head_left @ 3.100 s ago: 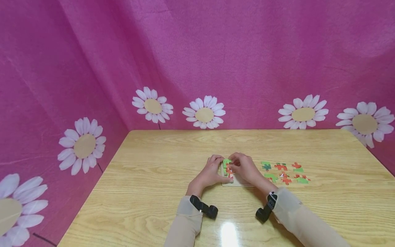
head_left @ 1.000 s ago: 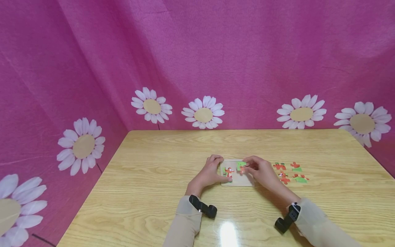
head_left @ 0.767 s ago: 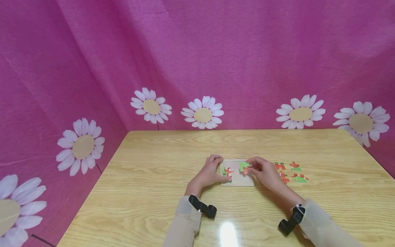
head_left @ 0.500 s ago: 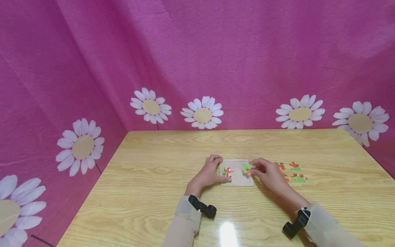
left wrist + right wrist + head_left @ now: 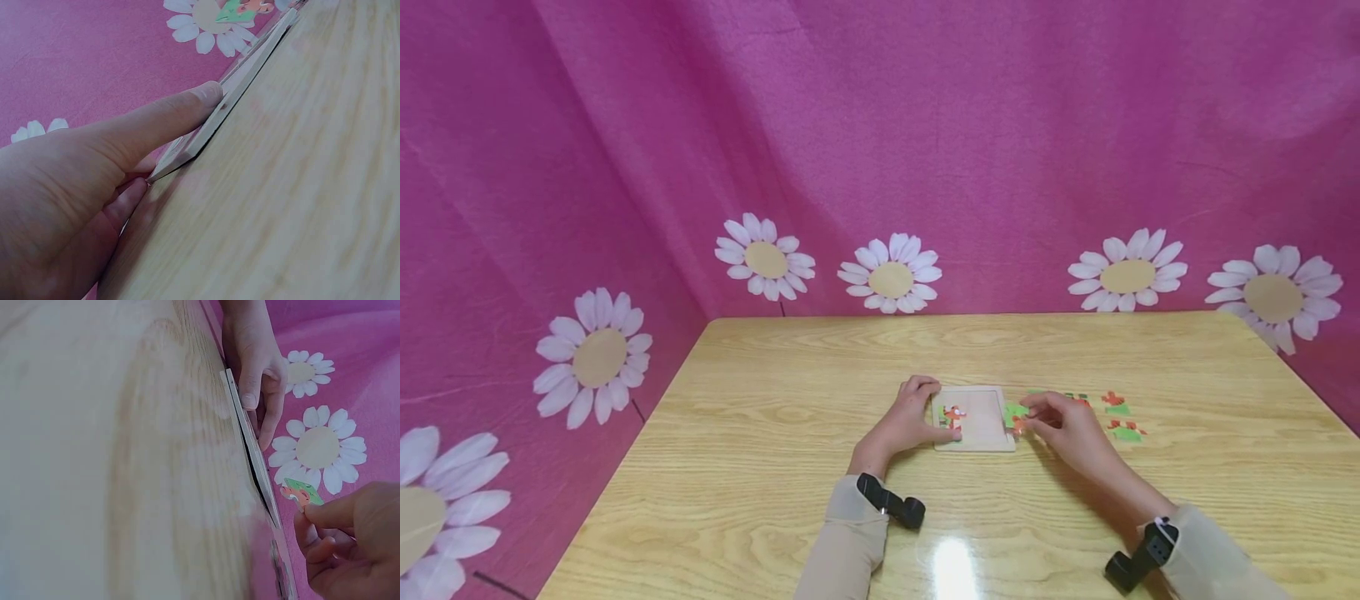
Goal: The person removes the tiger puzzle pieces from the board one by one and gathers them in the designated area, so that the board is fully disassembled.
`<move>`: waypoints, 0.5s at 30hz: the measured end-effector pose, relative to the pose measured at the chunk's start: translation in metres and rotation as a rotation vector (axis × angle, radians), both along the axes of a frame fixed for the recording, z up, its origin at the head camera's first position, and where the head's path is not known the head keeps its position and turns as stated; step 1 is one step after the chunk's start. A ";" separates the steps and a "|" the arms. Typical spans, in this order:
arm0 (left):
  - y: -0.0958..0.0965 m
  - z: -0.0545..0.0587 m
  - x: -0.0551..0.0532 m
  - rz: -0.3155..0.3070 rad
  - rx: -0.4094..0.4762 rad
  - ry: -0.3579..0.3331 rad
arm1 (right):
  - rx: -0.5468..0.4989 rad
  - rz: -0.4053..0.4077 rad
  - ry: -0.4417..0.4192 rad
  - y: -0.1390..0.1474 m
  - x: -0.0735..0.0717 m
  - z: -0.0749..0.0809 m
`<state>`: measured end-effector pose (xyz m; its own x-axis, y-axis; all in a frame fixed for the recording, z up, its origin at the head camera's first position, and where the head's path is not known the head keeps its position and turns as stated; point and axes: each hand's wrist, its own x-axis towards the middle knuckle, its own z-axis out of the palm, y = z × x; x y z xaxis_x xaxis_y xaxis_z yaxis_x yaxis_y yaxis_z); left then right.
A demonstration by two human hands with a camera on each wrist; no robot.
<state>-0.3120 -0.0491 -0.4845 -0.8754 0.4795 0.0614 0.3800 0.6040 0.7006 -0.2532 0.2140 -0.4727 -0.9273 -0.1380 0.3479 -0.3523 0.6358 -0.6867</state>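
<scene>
My left hand [image 5: 912, 417] holds the left side of a pale wooden puzzle tray [image 5: 987, 421], thumb on its near edge, fingers at the far left corner. In the left wrist view the thumb [image 5: 181, 106] lies along the tray rim. A few joined orange and green pieces [image 5: 953, 414] sit at the tray's left, partly behind the thumb. My right hand [image 5: 1078, 437] pinches a green and orange puzzle piece [image 5: 1015, 414] just past the tray's right edge. The right wrist view shows that piece [image 5: 301, 492] raised between thumb and index finger.
Right of the tray lie loose puzzle pieces: an orange and green one [image 5: 1116, 403], another [image 5: 1126, 431] nearer, and a part-hidden one [image 5: 1081, 399] behind the right hand. The wooden table [image 5: 820, 367] meets a pink curtain [image 5: 1000, 167] with white flowers.
My right hand has lifted the green and orange piece from the tray's left part and carried it right, past the right edge. The tray's upper left now shows bare. The left hand stays put.
</scene>
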 end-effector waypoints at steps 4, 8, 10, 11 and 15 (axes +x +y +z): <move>0.000 -0.001 -0.001 0.000 -0.005 0.009 | -0.003 0.000 -0.022 0.004 0.005 0.002; 0.000 -0.001 -0.001 0.001 0.001 0.009 | 0.019 -0.011 -0.025 0.009 0.009 0.004; 0.000 0.000 -0.001 0.003 0.006 0.003 | 0.031 -0.017 -0.018 0.011 0.011 0.004; 0.000 0.000 -0.001 0.004 0.009 0.000 | 0.039 -0.020 -0.015 0.013 0.012 0.003; 0.000 0.000 -0.001 0.005 0.014 -0.007 | 0.029 -0.005 0.017 0.018 0.017 0.001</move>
